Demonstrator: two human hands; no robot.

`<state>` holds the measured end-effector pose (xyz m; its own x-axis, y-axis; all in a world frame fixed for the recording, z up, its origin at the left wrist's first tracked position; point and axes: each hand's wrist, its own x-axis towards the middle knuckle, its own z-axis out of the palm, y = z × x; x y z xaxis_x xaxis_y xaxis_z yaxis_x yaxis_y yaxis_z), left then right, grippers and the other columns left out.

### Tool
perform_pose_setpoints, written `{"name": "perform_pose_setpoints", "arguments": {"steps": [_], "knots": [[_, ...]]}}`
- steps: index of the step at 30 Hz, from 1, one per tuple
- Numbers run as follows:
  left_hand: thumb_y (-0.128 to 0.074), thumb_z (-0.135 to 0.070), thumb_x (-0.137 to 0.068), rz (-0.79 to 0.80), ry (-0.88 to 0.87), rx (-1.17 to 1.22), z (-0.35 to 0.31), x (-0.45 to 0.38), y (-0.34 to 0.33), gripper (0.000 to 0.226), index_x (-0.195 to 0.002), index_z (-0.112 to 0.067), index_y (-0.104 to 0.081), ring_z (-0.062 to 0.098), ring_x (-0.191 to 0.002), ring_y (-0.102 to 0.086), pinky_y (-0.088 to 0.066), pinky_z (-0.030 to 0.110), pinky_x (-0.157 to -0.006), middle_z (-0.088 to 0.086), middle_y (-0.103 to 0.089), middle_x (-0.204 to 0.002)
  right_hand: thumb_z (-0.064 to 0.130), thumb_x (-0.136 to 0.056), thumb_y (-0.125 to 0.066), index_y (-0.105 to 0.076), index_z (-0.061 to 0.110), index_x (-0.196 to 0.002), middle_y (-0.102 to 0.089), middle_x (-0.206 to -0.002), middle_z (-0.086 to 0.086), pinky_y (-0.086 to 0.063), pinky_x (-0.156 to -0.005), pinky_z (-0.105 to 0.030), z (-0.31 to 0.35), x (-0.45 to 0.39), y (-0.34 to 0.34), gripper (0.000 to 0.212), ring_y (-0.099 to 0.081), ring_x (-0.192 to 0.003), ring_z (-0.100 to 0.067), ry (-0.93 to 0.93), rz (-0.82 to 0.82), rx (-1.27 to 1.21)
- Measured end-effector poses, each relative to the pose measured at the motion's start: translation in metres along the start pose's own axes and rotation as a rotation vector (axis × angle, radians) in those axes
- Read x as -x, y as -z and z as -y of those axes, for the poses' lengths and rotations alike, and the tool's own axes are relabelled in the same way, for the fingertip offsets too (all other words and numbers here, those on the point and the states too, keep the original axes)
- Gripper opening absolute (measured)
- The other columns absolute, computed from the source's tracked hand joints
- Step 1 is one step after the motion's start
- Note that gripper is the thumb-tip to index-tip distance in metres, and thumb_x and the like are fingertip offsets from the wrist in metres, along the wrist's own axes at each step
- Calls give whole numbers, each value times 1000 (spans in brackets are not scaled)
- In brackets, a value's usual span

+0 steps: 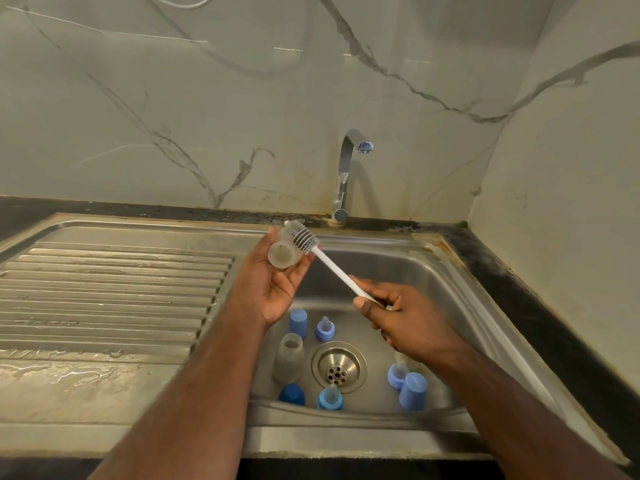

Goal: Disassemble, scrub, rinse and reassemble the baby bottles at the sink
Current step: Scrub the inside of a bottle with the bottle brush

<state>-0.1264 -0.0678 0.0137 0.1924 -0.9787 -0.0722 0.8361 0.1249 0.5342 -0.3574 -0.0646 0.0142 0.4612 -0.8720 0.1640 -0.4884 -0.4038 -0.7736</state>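
A frosted, translucent plastic bottle body (284, 253), short and cylindrical, lies in the left hand (273, 277), held above the far left edge of the stainless steel sink (460, 271). The palm faces up and the fingers curl round the bottle's sides, its open mouth turned toward the camera. The right hand (394, 317) pinches the near end of a bottle brush (323, 258) between thumb and curled fingers; its thin white handle slants up and left, and the grey ribbed silicone head rests against the bottle's far side.

In the basin, around the round perforated drain (338, 367), lie a second frosted bottle body (289, 356), pale blue caps (298, 322) and blue collars with clear nipples (325, 329). A ridged, wet steel drainboard (114, 292) stretches to the left. A curved chrome tap (348, 174) rises at the far side before a glossy veined marble wall.
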Motion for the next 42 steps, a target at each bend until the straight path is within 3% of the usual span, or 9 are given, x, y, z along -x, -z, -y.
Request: {"name": "perform_pose_setpoints", "arguments": {"steps": [6, 10, 13, 21, 26, 29, 34, 39, 42], "knots": [[-59, -32, -101, -24, 22, 39, 0, 3, -2, 52, -140, 1, -49, 42, -117, -66, -63, 43, -83, 28, -66, -126, 34, -98, -60, -58, 41, -137, -60, -65, 30, -46, -59, -19, -5, -6, -1, 39, -55, -63, -1, -23, -25, 59], [-56, -35, -102, -1, 50, 25, 0, 3, -3, 51, -139, 0, -51, 42, -117, -66, -59, 47, -90, 27, -66, -127, 31, -98, -62, -60, 43, -133, -57, -68, 41, -40, -62, -11, -6, -4, -2, 37, -58, -67, 10, 12, -13, 29], [-55, -43, -100, 4, 111, -50, 0, 1, 1, 54, -137, -3, -55, 38, -117, -67, -59, 46, -91, 24, -67, -127, 34, -98, -60, -59, 42, -135, -57, -67, 38, -40, -65, -13, -7, -6, -5, 38, -57, -68, 8, 5, -3, 39], [-56, -42, -97, -94, 134, -199, 1, 2, 4, 49, -131, -7, -57, 16, -69, -64, -52, 26, -58, 19, -69, -115, 39, -99, -58, -57, 46, -134, -55, -66, 40, -43, -62, -16, -9, -5, -1, 36, -57, -66, 1, -12, -29, 93], [-56, -43, -97, -80, 148, -305, 3, 4, 1, 47, -129, -9, -58, 11, -59, -52, -40, 22, -52, 22, -69, -124, 38, -100, -57, -53, 42, -141, -52, -77, 32, -39, -64, -11, -8, -10, 5, 41, -57, -70, 5, -43, -107, 130], [-60, -47, -95, -116, 117, -303, 4, 2, 1, 48, -128, -12, -62, 14, -57, -50, -38, 25, -50, 20, -68, -109, 39, -99, -57, -56, 43, -137, -54, -72, 37, -40, -59, -9, -1, -2, 2, 38, -57, -67, 11, -9, -58, 126], [-60, -37, -96, -169, 77, -388, 5, 0, 1, 29, -120, -26, -74, 18, -57, -48, -37, 26, -49, 14, -61, -98, 40, -100, -55, -51, 40, -143, -64, -123, 23, -39, -66, -6, -1, -7, 6, 43, -58, -80, 7, -54, -97, 198], [-61, -39, -96, -244, 77, -403, 7, -4, 4, 34, -114, -9, -61, 16, -53, -49, -36, 25, -45, 12, -57, -84, 41, -99, -56, -54, 45, -138, -64, -95, 30, -45, -63, -9, 1, 0, 2, 39, -60, -73, 0, -39, -34, 173], [-67, -41, -91, -246, 84, -452, 9, -5, 6, 43, -118, -8, -61, 15, -54, -50, -38, 24, -43, 12, -59, -89, 39, -101, -55, -51, 39, -143, -66, -121, 20, -42, -63, -6, -2, -6, 8, 42, -59, -77, 2, -80, -107, 211]]}}
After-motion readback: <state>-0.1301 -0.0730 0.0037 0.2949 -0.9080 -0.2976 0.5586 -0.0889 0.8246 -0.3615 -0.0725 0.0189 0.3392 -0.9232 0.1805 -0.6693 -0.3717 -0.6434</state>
